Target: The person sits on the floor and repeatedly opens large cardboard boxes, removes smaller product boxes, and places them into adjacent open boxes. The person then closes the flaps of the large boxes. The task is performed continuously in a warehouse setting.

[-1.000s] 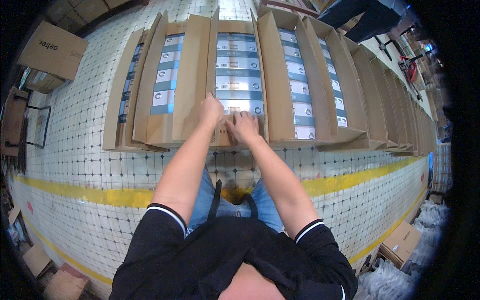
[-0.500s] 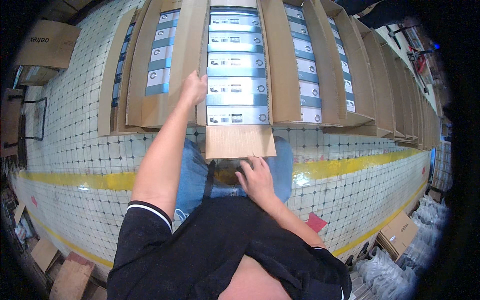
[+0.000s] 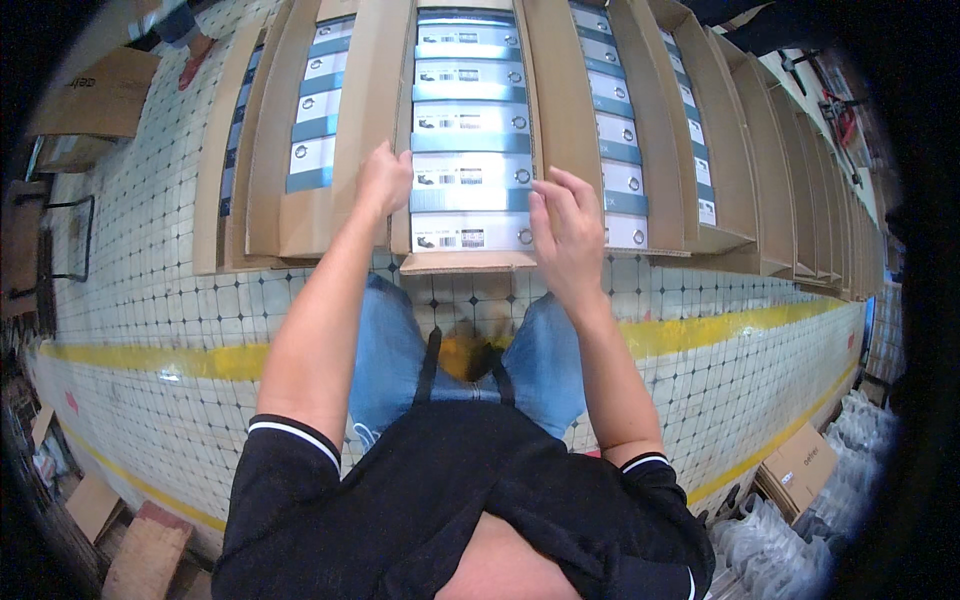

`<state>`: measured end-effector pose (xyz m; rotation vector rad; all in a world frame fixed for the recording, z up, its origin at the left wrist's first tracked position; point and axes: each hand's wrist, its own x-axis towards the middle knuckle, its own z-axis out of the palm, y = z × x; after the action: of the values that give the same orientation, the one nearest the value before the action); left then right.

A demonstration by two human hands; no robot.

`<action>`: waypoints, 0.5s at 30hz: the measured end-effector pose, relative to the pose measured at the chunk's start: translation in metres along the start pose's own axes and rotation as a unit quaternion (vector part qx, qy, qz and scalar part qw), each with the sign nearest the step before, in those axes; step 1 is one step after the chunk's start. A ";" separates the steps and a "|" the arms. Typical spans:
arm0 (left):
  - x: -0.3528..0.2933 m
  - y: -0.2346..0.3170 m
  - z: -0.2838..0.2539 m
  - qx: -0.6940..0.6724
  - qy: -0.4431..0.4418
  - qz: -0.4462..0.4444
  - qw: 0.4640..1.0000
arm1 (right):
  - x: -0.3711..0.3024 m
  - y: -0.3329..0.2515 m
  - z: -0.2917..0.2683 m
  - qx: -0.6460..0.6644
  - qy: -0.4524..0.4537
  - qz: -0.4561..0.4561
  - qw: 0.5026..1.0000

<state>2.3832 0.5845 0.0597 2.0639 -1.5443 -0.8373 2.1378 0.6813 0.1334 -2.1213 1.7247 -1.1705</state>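
In front of me stands a long open cardboard carton (image 3: pixel 470 262) holding a row of shoe boxes (image 3: pixel 470 180) with white and blue-grey ends. Its near end flap stands up, seen nearly edge-on. At the carton's left side, my left hand (image 3: pixel 384 184) is closed on the side flap (image 3: pixel 378 90), thumb toward the boxes. My right hand (image 3: pixel 572 225) is over the right side flap (image 3: pixel 558 100), by the nearest boxes. Its fingers are slightly bent and apart, holding nothing I can see.
More open cartons with shoe boxes flank this one on the left (image 3: pixel 320 130) and right (image 3: pixel 620 150). A yellow floor line (image 3: pixel 160 360) crosses the tiles. Cardboard (image 3: pixel 797 470) and clear plastic bags (image 3: pixel 770 540) lie lower right. A person's foot (image 3: pixel 196 62) shows at upper left.
My right hand has risen from near my lap to the carton's right side. The near end flap has swung up from lying outward. My left hand stays in place. A person's leg has appeared at upper left.
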 end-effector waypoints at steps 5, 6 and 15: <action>-0.002 0.001 -0.003 -0.028 -0.020 -0.005 0.999 | 0.037 0.017 0.033 -0.089 -0.191 -0.158 0.965; -0.004 0.003 -0.003 -0.025 -0.012 -0.007 1.000 | 0.042 0.021 0.037 -0.137 -0.233 -0.200 0.942; -0.005 0.005 -0.008 -0.039 -0.002 -0.018 0.999 | 0.044 0.084 -0.007 -0.137 -0.264 -0.210 0.931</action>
<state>2.3841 0.5875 0.0697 2.0402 -1.4571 -0.9006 2.0703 0.6179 0.1103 -2.7342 1.2809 -0.3530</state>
